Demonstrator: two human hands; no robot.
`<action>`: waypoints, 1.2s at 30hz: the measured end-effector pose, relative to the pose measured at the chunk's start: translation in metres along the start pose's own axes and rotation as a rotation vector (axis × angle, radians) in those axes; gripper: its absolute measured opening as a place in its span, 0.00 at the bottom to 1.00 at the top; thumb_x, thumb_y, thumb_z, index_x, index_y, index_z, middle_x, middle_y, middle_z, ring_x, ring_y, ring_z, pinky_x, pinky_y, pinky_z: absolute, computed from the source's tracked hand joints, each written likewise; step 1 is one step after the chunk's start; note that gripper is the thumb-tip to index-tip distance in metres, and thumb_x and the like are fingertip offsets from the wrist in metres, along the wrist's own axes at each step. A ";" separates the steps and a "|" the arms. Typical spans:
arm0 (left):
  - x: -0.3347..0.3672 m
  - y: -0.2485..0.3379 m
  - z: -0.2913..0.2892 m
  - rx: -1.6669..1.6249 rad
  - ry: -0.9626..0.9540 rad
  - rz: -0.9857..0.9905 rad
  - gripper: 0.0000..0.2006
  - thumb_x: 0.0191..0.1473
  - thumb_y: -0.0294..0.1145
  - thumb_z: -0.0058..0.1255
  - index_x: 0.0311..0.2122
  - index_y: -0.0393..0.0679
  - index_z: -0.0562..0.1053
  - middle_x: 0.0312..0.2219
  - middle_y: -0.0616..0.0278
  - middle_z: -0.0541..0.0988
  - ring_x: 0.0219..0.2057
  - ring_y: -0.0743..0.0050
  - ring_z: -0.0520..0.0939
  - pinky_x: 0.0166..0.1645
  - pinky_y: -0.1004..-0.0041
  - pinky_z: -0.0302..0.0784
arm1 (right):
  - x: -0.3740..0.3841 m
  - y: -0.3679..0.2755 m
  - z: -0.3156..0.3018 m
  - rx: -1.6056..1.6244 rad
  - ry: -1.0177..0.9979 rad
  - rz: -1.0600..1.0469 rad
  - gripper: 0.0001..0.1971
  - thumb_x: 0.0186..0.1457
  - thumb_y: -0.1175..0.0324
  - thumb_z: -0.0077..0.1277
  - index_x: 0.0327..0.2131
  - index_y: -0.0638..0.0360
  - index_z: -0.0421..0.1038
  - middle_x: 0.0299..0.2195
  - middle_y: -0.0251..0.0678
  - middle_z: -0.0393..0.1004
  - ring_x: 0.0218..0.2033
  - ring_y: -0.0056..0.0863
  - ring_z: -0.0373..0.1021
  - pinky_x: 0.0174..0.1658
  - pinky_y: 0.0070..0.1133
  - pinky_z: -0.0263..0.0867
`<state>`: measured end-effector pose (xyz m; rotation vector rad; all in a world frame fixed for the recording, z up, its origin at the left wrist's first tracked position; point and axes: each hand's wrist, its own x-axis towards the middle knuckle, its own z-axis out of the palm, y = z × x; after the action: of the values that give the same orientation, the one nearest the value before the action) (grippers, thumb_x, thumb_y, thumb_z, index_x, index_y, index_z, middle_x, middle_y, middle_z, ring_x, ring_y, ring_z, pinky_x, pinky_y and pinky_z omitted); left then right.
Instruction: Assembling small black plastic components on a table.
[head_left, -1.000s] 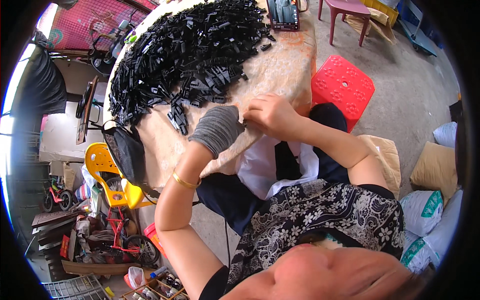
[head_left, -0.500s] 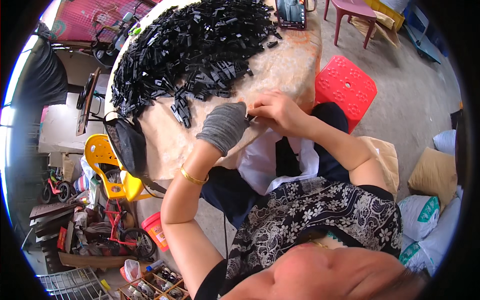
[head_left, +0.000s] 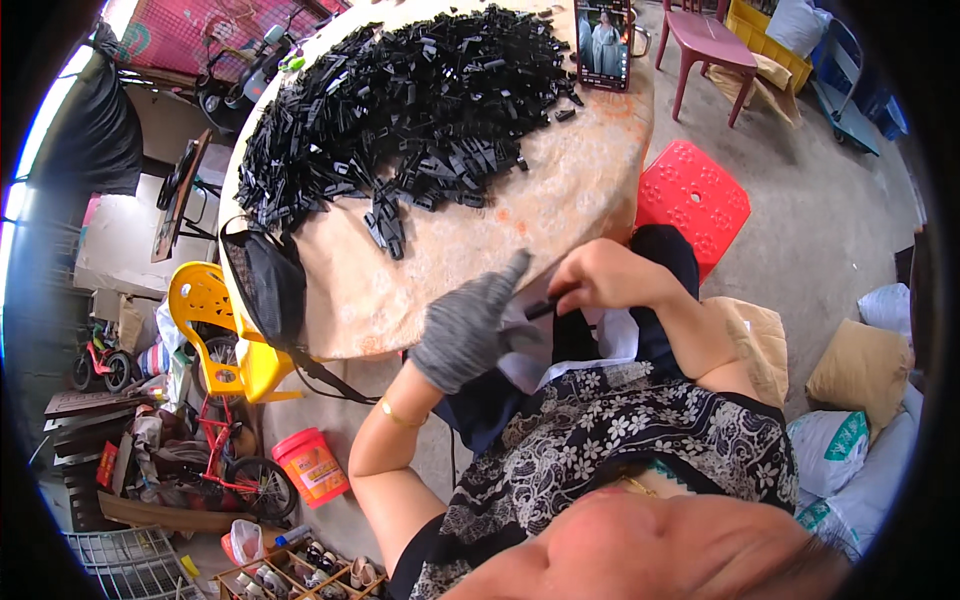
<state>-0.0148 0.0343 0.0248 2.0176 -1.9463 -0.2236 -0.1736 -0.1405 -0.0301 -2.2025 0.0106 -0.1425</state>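
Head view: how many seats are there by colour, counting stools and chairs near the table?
Red plastic stool: 1
Yellow plastic chair: 1
Pink stool: 1
Total: 3

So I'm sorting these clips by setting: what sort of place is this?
Probably an informal home workshop or yard: a round table heaped with small black plastic parts, plastic stools, bicycles and stuffed sacks on bare concrete.

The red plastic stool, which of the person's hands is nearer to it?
Right. The bare right hand sits just left of the red stool; the grey-gloved left hand is farther off, beyond the right hand.
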 end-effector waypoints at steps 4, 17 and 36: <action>-0.008 -0.076 0.003 0.051 0.320 -0.252 0.25 0.43 0.38 0.63 0.49 0.46 0.72 0.28 0.58 0.77 0.24 0.66 0.76 0.30 0.70 0.73 | 0.005 0.006 -0.004 0.015 0.246 -0.178 0.10 0.48 0.64 0.57 0.30 0.60 0.76 0.25 0.41 0.75 0.27 0.37 0.72 0.32 0.25 0.66; 0.003 -0.129 0.003 0.213 0.239 -0.549 0.15 0.48 0.38 0.54 0.39 0.41 0.72 0.32 0.49 0.77 0.34 0.49 0.78 0.39 0.59 0.73 | 0.084 0.059 -0.024 -0.452 0.788 0.091 0.07 0.47 0.67 0.54 0.29 0.58 0.75 0.30 0.38 0.72 0.35 0.37 0.70 0.38 0.29 0.67; -0.014 -0.072 0.018 -0.126 0.266 -0.247 0.15 0.48 0.32 0.57 0.42 0.41 0.72 0.29 0.54 0.78 0.30 0.62 0.81 0.36 0.69 0.75 | 0.072 0.018 0.023 -0.370 0.502 -0.219 0.08 0.44 0.68 0.56 0.32 0.53 0.75 0.32 0.29 0.71 0.39 0.32 0.67 0.43 0.27 0.61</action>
<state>0.0464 0.0470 -0.0182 2.0812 -1.4889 -0.1242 -0.0986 -0.1368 -0.0507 -2.4707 0.0807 -0.8727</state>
